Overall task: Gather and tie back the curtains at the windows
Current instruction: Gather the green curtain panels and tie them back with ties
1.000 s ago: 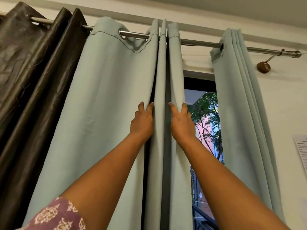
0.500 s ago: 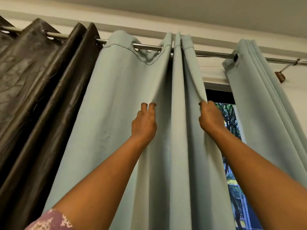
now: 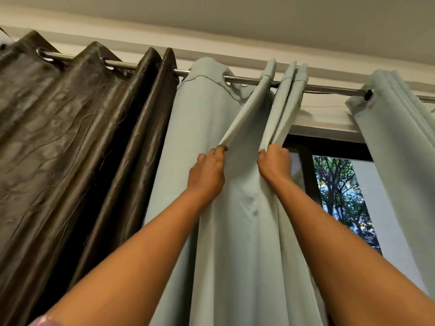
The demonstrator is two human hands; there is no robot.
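Up near the rod, we are holding the pale blue curtain by two of its folds. Our left hand is pinching the front edge of one pleat between fingertips and thumb, and our right hand is curling round the next pleats just beside it, so both grips are closing on cloth rather than hanging loose. Above the two grips the fabric is running up in taut ridges to the rings on the rod; below them it is falling in loose folds past our forearms.

Left of our left grip, the dark brown curtain is hanging spread out, touching the pale one. Right of our right grip, the window is showing trees, and beyond it a second pale curtain is already bunched tight against the far end of the rod.

We are judging the task as only partly done: this panel is half gathered, with a wide flat stretch left to fold in, and no tie-back is showing anywhere, so the tying is all ahead of us.
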